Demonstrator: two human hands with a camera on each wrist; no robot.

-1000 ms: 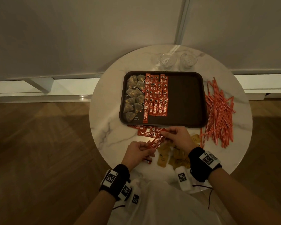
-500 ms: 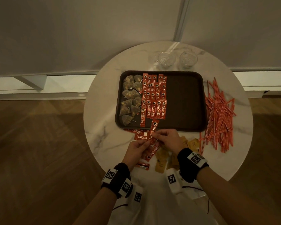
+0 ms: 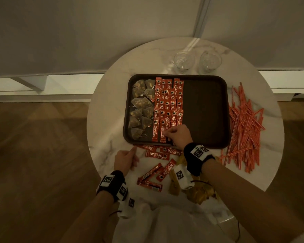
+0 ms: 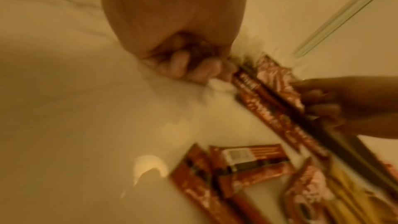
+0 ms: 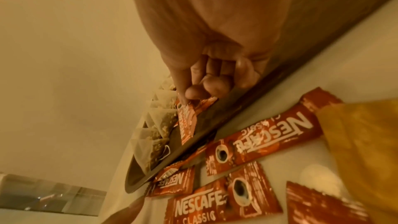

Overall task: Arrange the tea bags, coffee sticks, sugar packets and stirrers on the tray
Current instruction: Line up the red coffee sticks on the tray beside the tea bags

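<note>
A dark brown tray (image 3: 205, 109) holds tea bags (image 3: 140, 109) down its left side and rows of red coffee sticks (image 3: 168, 102) beside them. My right hand (image 3: 167, 135) reaches over the tray's near rim and pinches one coffee stick (image 5: 187, 122) at the row's near end. My left hand (image 3: 130, 155) rests on the table with curled fingers (image 4: 193, 69) meeting the end of a coffee stick (image 4: 247, 81) that lies along the tray's rim. Several loose coffee sticks (image 3: 157, 155) lie on the table. Yellow sugar packets (image 3: 198, 193) sit under my right wrist. Red stirrers (image 3: 244, 127) are piled right of the tray.
The round marble table (image 3: 109, 109) stands against a pale wall. Two glasses (image 3: 183, 61) stand behind the tray. The tray's right half is bare. A wooden floor lies to the left and right.
My right hand carried a coffee stick from in front of me up onto the tray. My left hand let go of it and moved left to the stick by the tray's rim.
</note>
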